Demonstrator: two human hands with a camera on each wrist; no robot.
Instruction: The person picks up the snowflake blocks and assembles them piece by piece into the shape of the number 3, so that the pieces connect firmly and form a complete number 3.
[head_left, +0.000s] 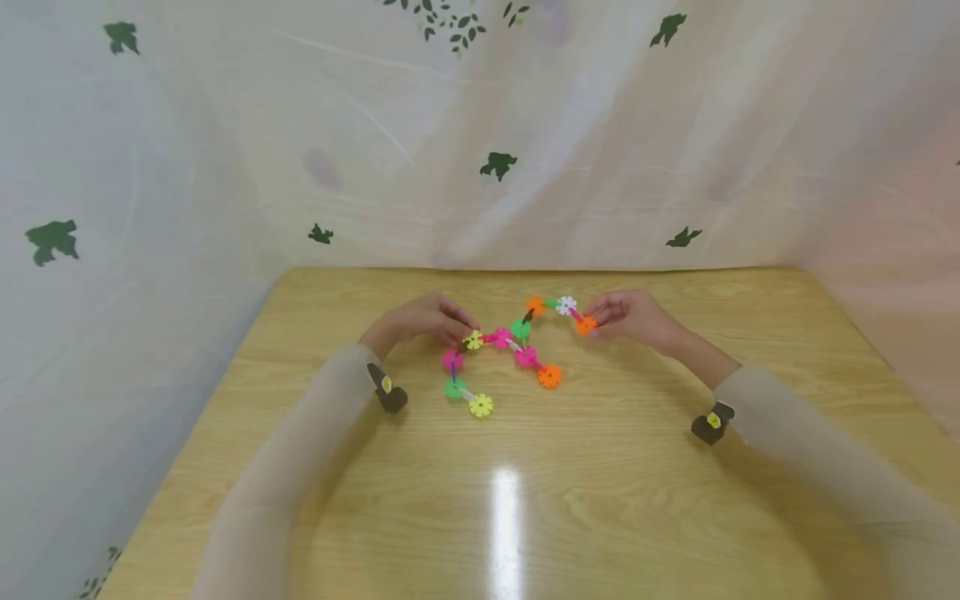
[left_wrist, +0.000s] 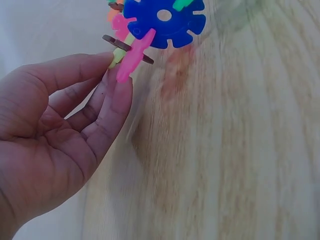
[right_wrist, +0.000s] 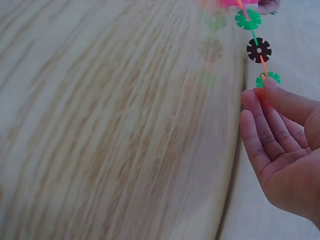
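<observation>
A chain of notched plastic interlocking discs [head_left: 502,337] in pink, green, orange, yellow, white and other colours stretches between both hands, with two branches toward the near side. At its left part my left hand [head_left: 427,321] pinches a yellow disc [left_wrist: 117,56] between thumb and fingers. Beside those fingertips a pink disc [left_wrist: 134,57], seen edge-on, joins a blue disc [left_wrist: 185,27]. My right hand [head_left: 633,317] pinches the orange disc [head_left: 586,325] at the chain's right end. From there a dark disc [right_wrist: 254,56] and a green disc [right_wrist: 242,21] lead away in the right wrist view.
A wood-grain table [head_left: 600,483] lies under both hands, with a bright reflection near its front. Behind it hangs a pale curtain [head_left: 420,150] with dark green bird and leaf shapes. Each sleeve carries a dark wrist camera, such as the left wrist camera [head_left: 392,398].
</observation>
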